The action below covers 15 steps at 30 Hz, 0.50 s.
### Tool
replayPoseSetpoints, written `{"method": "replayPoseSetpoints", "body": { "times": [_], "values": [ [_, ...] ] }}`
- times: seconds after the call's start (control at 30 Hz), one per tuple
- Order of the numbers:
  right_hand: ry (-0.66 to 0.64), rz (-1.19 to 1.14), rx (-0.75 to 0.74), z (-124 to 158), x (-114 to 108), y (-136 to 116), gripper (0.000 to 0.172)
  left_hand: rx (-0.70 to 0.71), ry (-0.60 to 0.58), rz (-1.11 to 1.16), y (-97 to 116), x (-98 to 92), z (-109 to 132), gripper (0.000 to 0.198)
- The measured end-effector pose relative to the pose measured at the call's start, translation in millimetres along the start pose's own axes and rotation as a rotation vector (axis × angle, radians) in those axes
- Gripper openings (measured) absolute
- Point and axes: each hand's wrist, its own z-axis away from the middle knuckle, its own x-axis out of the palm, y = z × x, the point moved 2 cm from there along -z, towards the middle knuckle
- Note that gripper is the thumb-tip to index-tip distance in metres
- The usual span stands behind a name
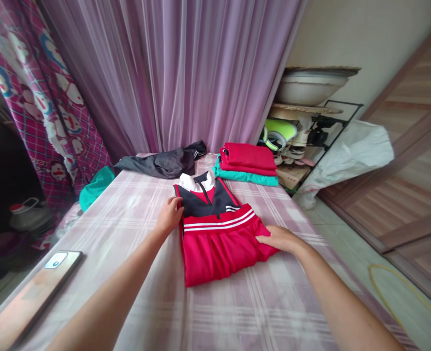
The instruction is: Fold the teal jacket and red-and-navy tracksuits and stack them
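Observation:
A red, navy and white zip-neck jacket (pixel 219 253) lies in the middle of the table, its lower part folded up over the chest. The white-striped hem band (pixel 219 224) crosses just below the navy yoke, and the white collar points away from me. My left hand (pixel 170 214) is closed on the jacket's left edge, beside the hem band. At the right edge of the red fold, my right hand (pixel 279 238) grips the cloth, with some of its fingers hidden.
Folded red clothes (pixel 248 158) rest on a folded teal garment (pixel 246 176) at the back right. A dark crumpled garment (pixel 164 162) lies at the back left. On the near left is a phone (pixel 32 297). A rack (pixel 342 107) stands beyond the right corner.

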Motion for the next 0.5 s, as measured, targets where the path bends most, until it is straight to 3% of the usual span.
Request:
{"method": "replayPoseSetpoints", "body": {
  "times": [0.1,0.23,0.4,0.5],
  "values": [
    [0.030,-0.109,-0.023,-6,1,10,0.047,-0.172,-0.107,0.042,9,-14.2,46,0.039],
    [0.081,-0.162,-0.035,-6,8,11,0.055,-0.193,-0.215,-0.023,40,-21.8,89,0.051],
    [0.168,0.004,0.030,7,17,-11,0.050,-0.322,-0.285,-0.096,64,-18.7,92,0.026],
    [0.120,-0.098,-0.091,21,25,-24,0.041,-0.367,-0.278,-0.065,60,-28.8,85,0.019]
  ]
}}
